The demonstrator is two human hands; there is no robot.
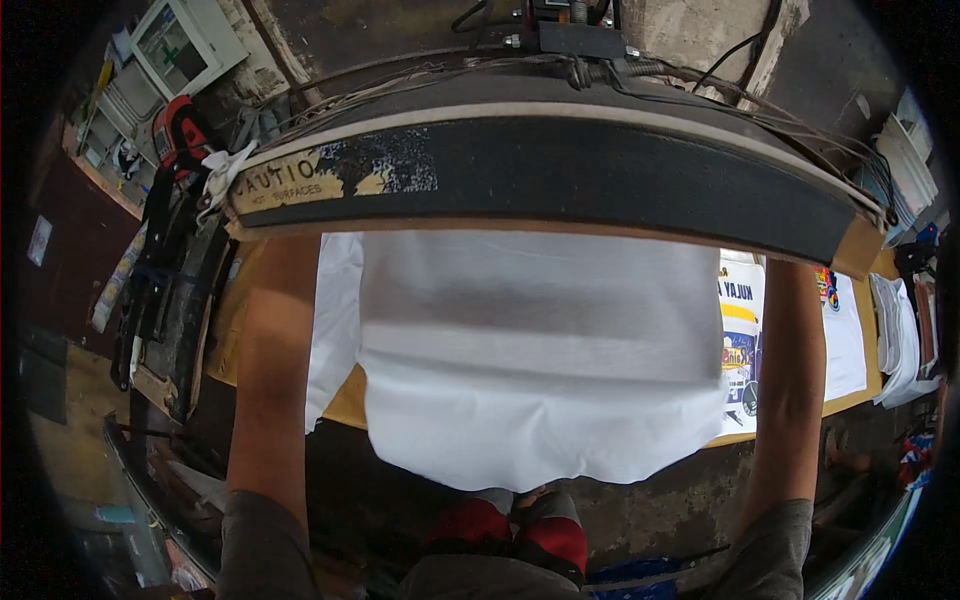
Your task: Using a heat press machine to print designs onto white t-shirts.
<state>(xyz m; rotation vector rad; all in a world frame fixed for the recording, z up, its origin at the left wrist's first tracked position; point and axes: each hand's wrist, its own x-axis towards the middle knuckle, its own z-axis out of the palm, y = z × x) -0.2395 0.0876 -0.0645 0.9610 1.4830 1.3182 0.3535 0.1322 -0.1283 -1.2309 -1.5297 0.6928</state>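
A white garment (530, 370) lies spread on a work surface, its lower edge hanging over the near side. Above it a wide black hinged press plate (560, 175) with a worn warning label spans the view. My left forearm (275, 380) runs up along the garment's left side and my right forearm (790, 370) along its right side. Both go under the plate's front edge, so both hands are hidden behind it.
A printed transfer sheet (738, 340) and a white sheet (848, 345) lie to the right on the yellow-brown table (345, 408). Folded white cloth (900, 340) is stacked at far right. Dark straps and a red-black tool (178, 130) hang at left. Cables run behind the press.
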